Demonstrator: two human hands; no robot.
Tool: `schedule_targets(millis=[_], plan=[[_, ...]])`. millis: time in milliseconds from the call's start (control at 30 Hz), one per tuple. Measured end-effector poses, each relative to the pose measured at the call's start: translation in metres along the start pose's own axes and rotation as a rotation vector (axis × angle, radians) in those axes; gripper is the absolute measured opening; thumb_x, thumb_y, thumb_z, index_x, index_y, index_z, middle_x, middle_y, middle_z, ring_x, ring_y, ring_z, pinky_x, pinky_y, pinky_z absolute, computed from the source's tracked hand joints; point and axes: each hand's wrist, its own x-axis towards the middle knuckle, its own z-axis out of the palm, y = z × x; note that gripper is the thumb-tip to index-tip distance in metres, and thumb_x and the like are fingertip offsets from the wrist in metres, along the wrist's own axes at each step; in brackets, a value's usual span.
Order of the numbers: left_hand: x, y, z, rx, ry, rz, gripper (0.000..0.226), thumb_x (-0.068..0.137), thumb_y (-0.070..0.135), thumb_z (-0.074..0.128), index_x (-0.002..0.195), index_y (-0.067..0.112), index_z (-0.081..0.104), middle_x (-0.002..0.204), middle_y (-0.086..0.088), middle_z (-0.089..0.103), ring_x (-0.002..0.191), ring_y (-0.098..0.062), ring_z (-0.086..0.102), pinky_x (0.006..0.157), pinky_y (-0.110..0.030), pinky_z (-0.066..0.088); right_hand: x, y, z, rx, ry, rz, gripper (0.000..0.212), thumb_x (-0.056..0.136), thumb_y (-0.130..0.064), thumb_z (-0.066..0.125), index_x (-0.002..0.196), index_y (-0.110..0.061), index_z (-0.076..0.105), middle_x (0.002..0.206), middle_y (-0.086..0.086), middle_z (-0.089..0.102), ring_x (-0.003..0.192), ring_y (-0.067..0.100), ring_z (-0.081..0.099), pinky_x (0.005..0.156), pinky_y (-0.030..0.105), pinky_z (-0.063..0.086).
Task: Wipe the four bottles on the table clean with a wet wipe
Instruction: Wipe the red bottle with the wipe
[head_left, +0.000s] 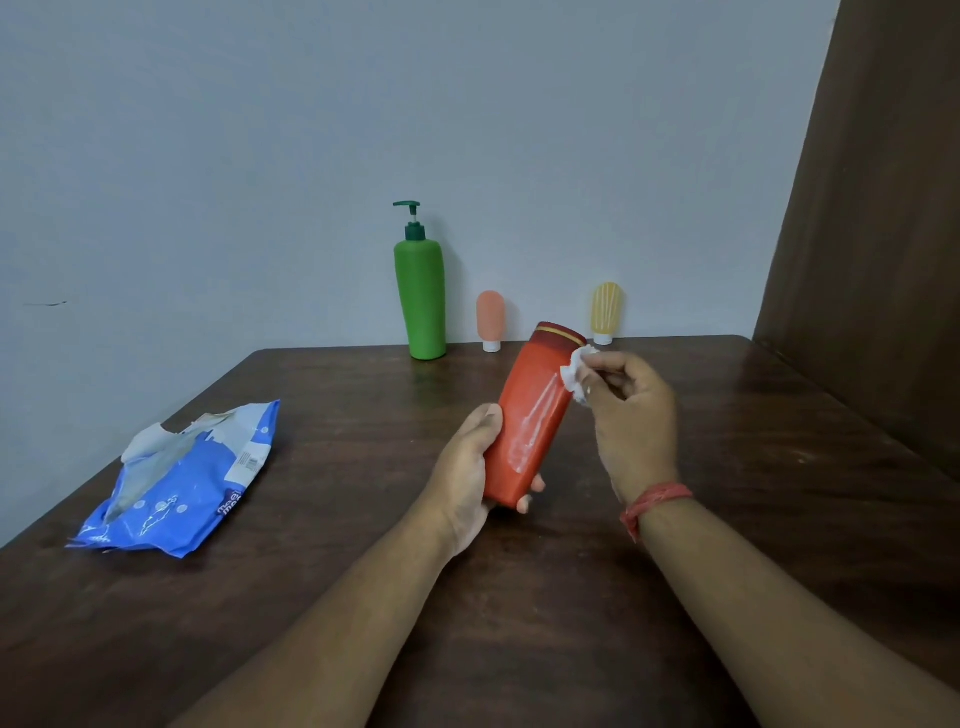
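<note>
Desk: dark brown wooden desk (322, 597) with a glossy, streaked top; its far edge meets a plain pale grey wall (260, 156).
Room: a brown wooden panel (883, 260) rises along the desk's right side, at 2 o'clock from the hands.
Held bottle: red bottle (530, 415) lifted off the desk near centre, tilted with its darker, gold-banded top toward 1 o'clock; shiny streaks run down its side.
Left grip: left hand (467, 467) curls round the bottle's lower part, thumb on the near side, fingertips showing past the base.
Right grip: right hand (634, 415) pinches a crumpled white wet wipe (574, 371) against the bottle's upper right side; a red thread (657, 501) circles the wrist.
Standing bottles: green pump bottle (421, 296), small pink bottle (491, 319) and small yellow bottle (606, 312) stand upright in a row by the wall, at 12 o'clock from the hands, apart from one another.
Wipe pack: blue wet wipe pack (182, 483) lies at 9 o'clock, torn open, a wipe poking out of its top.
Hidden: the red bottle's base is partly covered by the left fingers; most of the wipe is buried in the right hand; pack lettering is too small to read.
Edges: the left desk edge runs diagonally just past the pack; the near edge is cut off by the frame.
Open room: bare desk lies between pack and hands, and at 3 o'clock toward the panel.
</note>
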Motion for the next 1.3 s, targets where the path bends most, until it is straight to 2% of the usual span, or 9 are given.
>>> schedule_targets(millis=[167, 333, 500, 600, 667, 833, 967, 1133, 1300], plan=[[0.001, 0.003, -0.004, -0.097, 0.074, 0.01, 0.033, 0.107, 0.04, 0.039, 0.128, 0.022, 0.056, 0.102, -0.016, 0.065, 0.064, -0.026, 0.064, 0.049, -0.031, 0.045, -0.015, 0.003, 0.005, -0.284, -0.256, -0.232, 0.015, 0.087, -0.004, 0.069, 0.093, -0.017, 0.072, 0.1, -0.014, 0.063, 0.096, 0.003, 0.062, 0.084, 0.022, 0.054], [-0.001, 0.002, -0.002, -0.008, 0.03, 0.032, 0.03, 0.107, 0.039, 0.039, 0.126, 0.021, 0.054, 0.101, -0.016, 0.066, 0.066, -0.028, 0.064, 0.051, -0.034, 0.045, -0.005, -0.001, 0.003, -0.278, -0.087, -0.256, 0.021, 0.085, -0.005, 0.07, 0.087, -0.025, 0.07, 0.092, -0.02, 0.062, 0.094, 0.001, 0.061, 0.081, 0.022, 0.053], [0.001, 0.003, -0.004, -0.018, 0.075, 0.051, 0.033, 0.108, 0.038, 0.038, 0.127, 0.016, 0.054, 0.093, -0.013, 0.067, 0.062, -0.027, 0.062, 0.049, -0.032, 0.042, -0.016, 0.002, 0.003, -0.407, -0.275, -0.397, 0.016, 0.082, 0.0, 0.071, 0.084, -0.015, 0.072, 0.088, -0.01, 0.062, 0.087, 0.003, 0.061, 0.076, 0.023, 0.051], [0.0, 0.0, -0.001, 0.062, 0.023, 0.064, 0.031, 0.107, 0.039, 0.039, 0.124, 0.017, 0.053, 0.1, -0.017, 0.065, 0.065, -0.029, 0.063, 0.049, -0.033, 0.045, -0.007, -0.005, 0.001, -0.365, -0.122, -0.389, 0.02, 0.083, 0.001, 0.068, 0.08, -0.019, 0.068, 0.087, -0.017, 0.06, 0.089, -0.002, 0.059, 0.077, 0.013, 0.046], [-0.001, -0.001, 0.0, 0.099, 0.004, 0.063, 0.031, 0.107, 0.04, 0.04, 0.124, 0.017, 0.052, 0.104, -0.019, 0.064, 0.066, -0.03, 0.064, 0.047, -0.032, 0.046, -0.003, -0.005, -0.002, -0.365, -0.068, -0.369, 0.016, 0.085, -0.002, 0.068, 0.088, -0.017, 0.07, 0.094, -0.011, 0.063, 0.093, 0.002, 0.06, 0.081, 0.018, 0.048], [-0.001, 0.001, -0.001, 0.116, 0.033, 0.097, 0.03, 0.108, 0.037, 0.038, 0.117, 0.013, 0.054, 0.097, -0.015, 0.064, 0.062, -0.028, 0.062, 0.046, -0.03, 0.043, -0.012, 0.002, 0.0, -0.537, -0.316, -0.56, 0.018, 0.087, 0.0, 0.065, 0.098, -0.012, 0.072, 0.1, -0.004, 0.061, 0.094, 0.003, 0.054, 0.084, 0.006, 0.037], [-0.001, -0.002, 0.002, 0.207, 0.007, 0.082, 0.027, 0.107, 0.039, 0.04, 0.117, 0.019, 0.055, 0.103, -0.019, 0.065, 0.066, -0.031, 0.065, 0.046, -0.031, 0.047, 0.001, 0.002, -0.005, -0.59, -0.11, -0.484, 0.019, 0.092, -0.006, 0.062, 0.107, -0.012, 0.071, 0.109, 0.0, 0.061, 0.103, 0.018, 0.058, 0.088, 0.024, 0.045], [0.0, -0.001, 0.0, 0.202, 0.04, 0.081, 0.029, 0.107, 0.041, 0.041, 0.118, 0.019, 0.056, 0.105, -0.019, 0.066, 0.067, -0.032, 0.065, 0.047, -0.031, 0.046, -0.006, 0.0, -0.005, -0.738, -0.365, -0.716, 0.023, 0.088, 0.0, 0.066, 0.109, -0.007, 0.071, 0.103, 0.004, 0.062, 0.101, 0.014, 0.051, 0.09, 0.017, 0.034], [0.0, -0.004, 0.002, 0.315, 0.043, 0.109, 0.026, 0.106, 0.043, 0.04, 0.114, 0.025, 0.058, 0.107, -0.02, 0.065, 0.068, -0.031, 0.068, 0.048, -0.033, 0.048, 0.002, -0.003, -0.006, -0.789, -0.17, -0.613, 0.027, 0.088, 0.004, 0.063, 0.112, -0.005, 0.07, 0.108, 0.01, 0.061, 0.104, 0.023, 0.052, 0.088, 0.033, 0.047]])
